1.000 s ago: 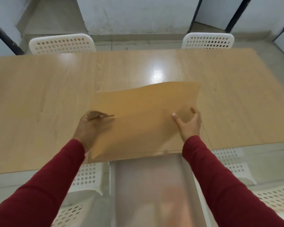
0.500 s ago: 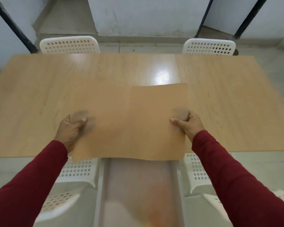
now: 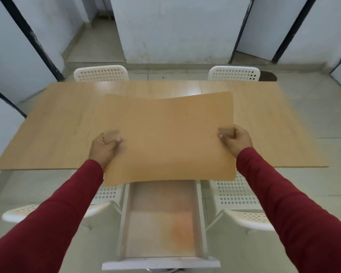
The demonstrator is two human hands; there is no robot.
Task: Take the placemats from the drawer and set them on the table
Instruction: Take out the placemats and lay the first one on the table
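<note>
A tan rectangular placemat [image 3: 167, 138] hangs flat above the near edge of the wooden table [image 3: 53, 125]. My left hand [image 3: 103, 147] pinches its left side and my right hand [image 3: 235, 139] pinches its right side, thumbs on top. Its near edge overhangs the table's front and the open white drawer [image 3: 199, 217] that juts toward me below. The drawer's floor looks blurred, pale and orange-tinted; I cannot tell what lies in it.
Two white perforated chairs [image 3: 101, 73] [image 3: 233, 73] stand at the table's far side. Two more white chairs [image 3: 28, 211] [image 3: 244, 215] flank the drawer on my side. White walls with dark posts lie beyond.
The placemat has been lifted and spread out between both hands, and has shifted to hang level over the table's near edge. More of the open drawer shows below as the view pulled back.
</note>
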